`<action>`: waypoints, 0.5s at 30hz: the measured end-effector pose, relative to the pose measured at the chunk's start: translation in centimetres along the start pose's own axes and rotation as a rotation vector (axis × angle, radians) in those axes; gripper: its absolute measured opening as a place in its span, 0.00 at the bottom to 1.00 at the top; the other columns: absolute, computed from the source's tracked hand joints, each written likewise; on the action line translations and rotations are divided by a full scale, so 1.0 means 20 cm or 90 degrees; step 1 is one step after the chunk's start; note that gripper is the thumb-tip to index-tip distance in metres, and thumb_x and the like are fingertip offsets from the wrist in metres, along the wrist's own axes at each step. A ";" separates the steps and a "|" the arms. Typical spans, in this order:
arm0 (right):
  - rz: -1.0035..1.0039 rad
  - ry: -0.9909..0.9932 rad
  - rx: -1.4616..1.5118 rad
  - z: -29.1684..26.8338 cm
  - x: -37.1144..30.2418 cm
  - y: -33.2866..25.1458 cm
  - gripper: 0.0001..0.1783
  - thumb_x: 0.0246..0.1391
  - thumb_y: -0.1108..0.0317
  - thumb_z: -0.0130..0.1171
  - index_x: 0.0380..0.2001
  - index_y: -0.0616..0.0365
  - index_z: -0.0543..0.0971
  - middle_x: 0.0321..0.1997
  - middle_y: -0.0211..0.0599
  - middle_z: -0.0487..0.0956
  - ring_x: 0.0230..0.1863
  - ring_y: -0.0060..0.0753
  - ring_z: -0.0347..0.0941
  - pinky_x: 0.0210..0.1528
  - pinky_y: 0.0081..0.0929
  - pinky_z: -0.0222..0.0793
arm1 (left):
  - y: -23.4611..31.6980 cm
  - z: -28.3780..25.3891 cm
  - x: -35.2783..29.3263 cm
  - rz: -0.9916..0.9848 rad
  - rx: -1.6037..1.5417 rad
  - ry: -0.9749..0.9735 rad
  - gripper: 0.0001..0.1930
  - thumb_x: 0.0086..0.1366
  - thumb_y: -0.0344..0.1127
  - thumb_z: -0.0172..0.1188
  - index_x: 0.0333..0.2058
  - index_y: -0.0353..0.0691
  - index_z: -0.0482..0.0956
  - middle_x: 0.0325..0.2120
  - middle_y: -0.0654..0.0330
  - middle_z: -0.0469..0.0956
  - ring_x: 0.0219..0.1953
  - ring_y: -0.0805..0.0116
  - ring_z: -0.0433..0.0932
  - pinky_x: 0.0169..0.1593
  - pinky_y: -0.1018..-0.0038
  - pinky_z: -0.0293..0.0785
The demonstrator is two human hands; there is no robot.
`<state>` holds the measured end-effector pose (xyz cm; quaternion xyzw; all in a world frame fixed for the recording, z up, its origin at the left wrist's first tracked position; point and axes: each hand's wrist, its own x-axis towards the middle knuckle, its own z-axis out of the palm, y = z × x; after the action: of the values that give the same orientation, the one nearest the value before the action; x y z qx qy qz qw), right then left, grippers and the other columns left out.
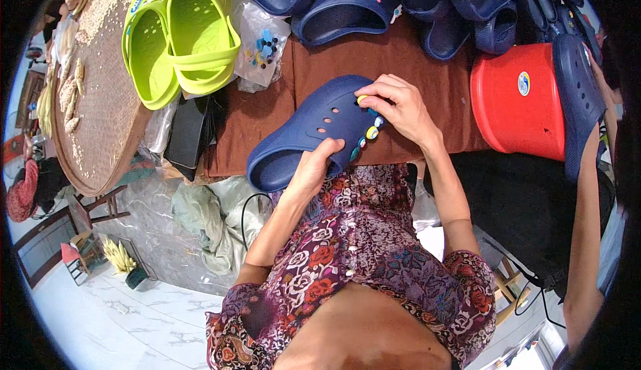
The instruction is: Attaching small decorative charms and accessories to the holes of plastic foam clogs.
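Note:
My left hand (314, 166) grips the side rim of a dark blue foam clog (307, 126) held over the edge of a brown-covered table (267, 113). Fingers of my right hand (399, 108) press on the clog's top, pinching a small yellow charm (362, 99) at one of its holes. Several small coloured charms (370, 129) sit in a row along the clog's upper, just under my right hand.
A lime green pair of clogs (180, 36) lies at the back left beside a clear bag of charms (264, 46) and a round woven tray (100, 89). Several dark blue clogs (427, 3) pile at the back. A red bucket (517, 99) stands right, another person's arm (587, 236) beside it.

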<state>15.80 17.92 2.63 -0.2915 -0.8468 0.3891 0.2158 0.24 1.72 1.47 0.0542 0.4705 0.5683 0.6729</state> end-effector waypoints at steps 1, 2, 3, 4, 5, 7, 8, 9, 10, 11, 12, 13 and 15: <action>0.009 -0.016 0.035 -0.01 0.00 0.01 0.10 0.55 0.63 0.64 0.35 0.56 0.85 0.32 0.35 0.80 0.37 0.37 0.76 0.42 0.34 0.71 | 0.00 0.00 0.00 -0.001 -0.001 0.001 0.23 0.62 0.31 0.57 0.55 0.33 0.71 0.48 0.57 0.77 0.47 0.67 0.77 0.55 0.69 0.73; 0.010 -0.017 0.035 -0.01 0.01 0.02 0.10 0.55 0.63 0.64 0.35 0.56 0.85 0.32 0.35 0.80 0.37 0.37 0.76 0.42 0.34 0.71 | -0.01 0.00 0.00 0.013 0.010 -0.005 0.23 0.62 0.31 0.57 0.55 0.33 0.71 0.48 0.58 0.77 0.48 0.68 0.76 0.55 0.69 0.72; -0.006 -0.024 0.053 -0.02 0.02 0.04 0.08 0.54 0.66 0.65 0.35 0.57 0.86 0.32 0.34 0.80 0.36 0.34 0.76 0.40 0.31 0.71 | 0.00 0.00 0.00 0.028 0.021 -0.012 0.23 0.62 0.31 0.57 0.56 0.33 0.71 0.48 0.58 0.76 0.48 0.68 0.76 0.56 0.70 0.71; -0.022 -0.031 0.072 -0.01 0.02 0.04 0.07 0.53 0.69 0.66 0.36 0.57 0.86 0.31 0.33 0.80 0.36 0.30 0.77 0.38 0.28 0.71 | -0.02 -0.01 0.00 0.027 0.021 -0.012 0.23 0.62 0.31 0.57 0.56 0.33 0.71 0.48 0.58 0.76 0.48 0.68 0.76 0.56 0.70 0.71; -0.021 -0.031 0.072 -0.02 0.03 0.04 0.07 0.53 0.69 0.66 0.36 0.57 0.86 0.31 0.33 0.80 0.36 0.30 0.77 0.38 0.28 0.71 | -0.03 -0.03 0.01 0.041 0.034 -0.010 0.24 0.61 0.30 0.58 0.57 0.34 0.70 0.49 0.57 0.76 0.50 0.65 0.76 0.57 0.67 0.71; -0.025 -0.045 0.072 -0.03 0.05 0.04 0.07 0.52 0.69 0.67 0.34 0.57 0.86 0.31 0.33 0.81 0.36 0.29 0.77 0.39 0.28 0.71 | -0.03 -0.04 0.02 0.057 0.048 -0.007 0.26 0.60 0.28 0.60 0.58 0.35 0.69 0.51 0.56 0.75 0.52 0.62 0.76 0.58 0.63 0.72; -0.028 -0.043 0.072 -0.03 0.06 0.03 0.07 0.52 0.69 0.67 0.34 0.57 0.86 0.31 0.33 0.81 0.36 0.29 0.77 0.39 0.28 0.71 | -0.03 -0.03 0.02 0.052 0.060 -0.007 0.26 0.60 0.29 0.59 0.58 0.35 0.68 0.51 0.56 0.75 0.52 0.62 0.76 0.58 0.63 0.72; -0.032 -0.047 0.068 -0.03 0.07 0.02 0.07 0.51 0.69 0.67 0.33 0.58 0.86 0.31 0.33 0.81 0.36 0.30 0.77 0.39 0.28 0.71 | -0.02 -0.02 0.02 0.049 0.071 -0.007 0.26 0.60 0.29 0.59 0.58 0.35 0.68 0.51 0.56 0.75 0.52 0.61 0.76 0.58 0.63 0.72; -0.041 -0.047 0.061 -0.03 0.09 0.02 0.07 0.50 0.69 0.68 0.33 0.58 0.86 0.32 0.33 0.81 0.36 0.30 0.77 0.39 0.28 0.71 | 0.00 -0.01 0.03 0.058 0.074 -0.011 0.26 0.60 0.29 0.59 0.58 0.35 0.68 0.51 0.56 0.75 0.52 0.61 0.76 0.58 0.63 0.72; -0.027 -0.041 0.068 -0.02 0.09 0.03 0.07 0.50 0.69 0.68 0.32 0.58 0.85 0.32 0.33 0.82 0.36 0.30 0.77 0.39 0.28 0.71 | 0.02 0.00 0.02 0.026 0.053 -0.027 0.26 0.60 0.29 0.56 0.59 0.35 0.68 0.52 0.57 0.73 0.52 0.65 0.74 0.57 0.65 0.72; -0.053 -0.029 0.054 -0.01 0.08 0.04 0.07 0.49 0.69 0.69 0.32 0.58 0.85 0.32 0.33 0.81 0.37 0.30 0.77 0.40 0.28 0.71 | 0.03 0.02 0.02 -0.005 0.032 -0.044 0.26 0.61 0.29 0.53 0.59 0.35 0.68 0.52 0.58 0.72 0.52 0.68 0.73 0.56 0.68 0.71; -0.088 -0.013 0.039 -0.01 0.08 0.05 0.08 0.48 0.69 0.69 0.32 0.58 0.86 0.32 0.33 0.81 0.37 0.31 0.76 0.40 0.28 0.71 | 0.05 0.04 0.00 -0.001 0.029 -0.022 0.26 0.61 0.29 0.52 0.59 0.34 0.67 0.52 0.58 0.73 0.52 0.66 0.74 0.55 0.69 0.73; -0.015 -0.001 0.063 0.02 0.07 0.02 0.08 0.45 0.69 0.71 0.32 0.56 0.86 0.34 0.33 0.77 0.40 0.33 0.76 0.44 0.29 0.71 | -0.04 -0.04 0.05 0.039 0.018 -0.037 0.26 0.60 0.30 0.52 0.59 0.34 0.67 0.50 0.57 0.74 0.49 0.66 0.76 0.52 0.70 0.75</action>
<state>14.73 18.83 2.24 -0.2702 -0.8301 0.4279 0.2340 0.16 1.83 -0.13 0.0942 0.4569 0.5804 0.6675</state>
